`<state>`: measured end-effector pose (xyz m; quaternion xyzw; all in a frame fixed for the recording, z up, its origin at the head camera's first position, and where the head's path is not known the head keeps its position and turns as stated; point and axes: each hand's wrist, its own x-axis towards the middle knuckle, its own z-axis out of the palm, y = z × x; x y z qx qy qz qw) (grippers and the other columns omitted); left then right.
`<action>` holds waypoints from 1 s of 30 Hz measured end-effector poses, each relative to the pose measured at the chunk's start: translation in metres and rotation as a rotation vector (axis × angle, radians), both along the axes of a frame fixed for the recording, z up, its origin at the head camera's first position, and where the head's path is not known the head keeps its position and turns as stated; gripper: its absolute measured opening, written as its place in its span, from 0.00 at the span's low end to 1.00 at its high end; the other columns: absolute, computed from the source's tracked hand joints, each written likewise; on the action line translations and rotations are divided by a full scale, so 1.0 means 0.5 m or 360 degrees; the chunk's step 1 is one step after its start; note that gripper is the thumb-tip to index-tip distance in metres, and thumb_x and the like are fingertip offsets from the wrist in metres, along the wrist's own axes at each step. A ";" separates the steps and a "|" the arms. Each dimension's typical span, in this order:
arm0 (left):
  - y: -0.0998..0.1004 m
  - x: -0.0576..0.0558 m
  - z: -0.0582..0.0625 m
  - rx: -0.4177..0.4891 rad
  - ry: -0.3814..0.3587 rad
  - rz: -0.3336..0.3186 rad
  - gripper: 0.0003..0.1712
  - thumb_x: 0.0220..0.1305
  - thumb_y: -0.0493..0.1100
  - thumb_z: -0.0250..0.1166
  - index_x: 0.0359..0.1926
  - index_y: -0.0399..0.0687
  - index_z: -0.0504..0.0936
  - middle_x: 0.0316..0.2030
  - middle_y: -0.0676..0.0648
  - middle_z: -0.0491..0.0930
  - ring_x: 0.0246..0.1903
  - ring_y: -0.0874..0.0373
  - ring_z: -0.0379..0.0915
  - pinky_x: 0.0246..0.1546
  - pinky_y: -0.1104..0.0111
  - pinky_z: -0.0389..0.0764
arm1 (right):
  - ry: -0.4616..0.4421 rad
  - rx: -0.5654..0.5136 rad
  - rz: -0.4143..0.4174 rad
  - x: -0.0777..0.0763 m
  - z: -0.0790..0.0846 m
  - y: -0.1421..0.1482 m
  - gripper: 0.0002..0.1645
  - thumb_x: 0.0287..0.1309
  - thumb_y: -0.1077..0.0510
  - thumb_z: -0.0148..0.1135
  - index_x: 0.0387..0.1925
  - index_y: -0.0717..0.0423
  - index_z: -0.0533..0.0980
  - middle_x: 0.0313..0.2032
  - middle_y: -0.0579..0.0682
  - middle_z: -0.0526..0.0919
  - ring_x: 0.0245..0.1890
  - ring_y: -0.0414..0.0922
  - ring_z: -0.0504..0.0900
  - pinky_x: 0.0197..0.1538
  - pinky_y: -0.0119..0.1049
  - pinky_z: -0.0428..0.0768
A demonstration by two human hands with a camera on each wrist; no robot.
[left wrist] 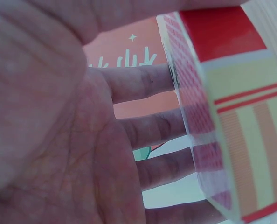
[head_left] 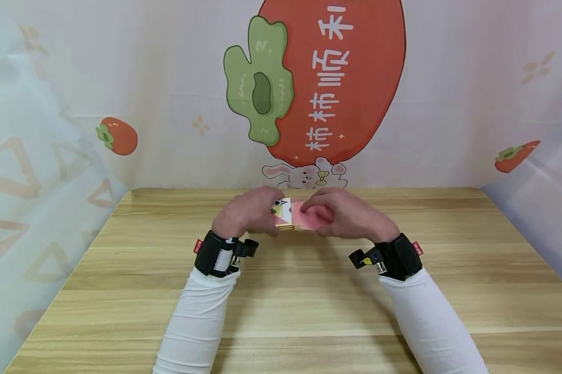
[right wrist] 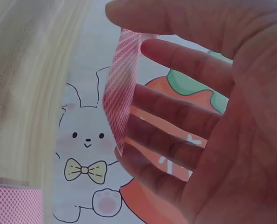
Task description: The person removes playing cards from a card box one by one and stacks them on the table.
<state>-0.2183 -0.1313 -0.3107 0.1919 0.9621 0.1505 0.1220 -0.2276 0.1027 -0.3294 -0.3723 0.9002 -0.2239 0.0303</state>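
Here's the pack of cards (left wrist: 250, 154), over the tabletop (head_left: 281, 311) near its far edge, roughly midway between the far corners, an ace (head_left: 286, 208) showing on top! The left hand (head_left: 250, 210) has it gripped by opposite sides, thumb against four fingers. Right alongside, the red-patterned part (head_left: 313, 219), and the right hand (head_left: 351, 213) has that pinched between thumb and fingers; one card or several, I can't tell, nor whether it touches the pack.

Now, the handling, as I judge it: level is the word! Both parts want matching height, edges square, pressure light enough not to bow the thin stock. Too hard a squeeze could spray cards; too loose, and the ace could slide. Fingertips only, ends free, and stay low over the wood. Behind the far edge, a printed cloth (head_left: 169, 145) hangs, rabbit (head_left: 304, 176) and all!
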 end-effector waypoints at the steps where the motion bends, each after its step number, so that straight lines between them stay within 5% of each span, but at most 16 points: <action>1: -0.001 0.000 0.000 0.0001 -0.0003 0.0003 0.36 0.46 0.42 0.81 0.57 0.46 0.77 0.44 0.49 0.77 0.42 0.52 0.73 0.38 0.60 0.77 | -0.0002 0.0002 0.0005 0.000 0.001 0.001 0.28 0.45 0.59 0.81 0.53 0.47 0.84 0.54 0.47 0.81 0.58 0.48 0.74 0.57 0.47 0.77; 11: -0.010 -0.002 -0.004 0.0007 0.0010 0.0017 0.38 0.46 0.43 0.82 0.59 0.44 0.76 0.45 0.47 0.77 0.44 0.52 0.72 0.40 0.60 0.77 | -0.0001 0.0011 -0.0024 0.000 0.004 0.012 0.31 0.45 0.60 0.81 0.54 0.47 0.84 0.56 0.50 0.78 0.57 0.51 0.73 0.57 0.49 0.77; 30: -0.015 0.000 -0.002 -0.0034 0.0017 0.0038 0.39 0.47 0.46 0.82 0.60 0.44 0.75 0.44 0.47 0.76 0.42 0.52 0.73 0.38 0.59 0.77 | 0.0115 0.0007 -0.0304 -0.006 0.005 0.028 0.27 0.49 0.57 0.78 0.54 0.54 0.84 0.55 0.58 0.80 0.58 0.57 0.73 0.58 0.53 0.75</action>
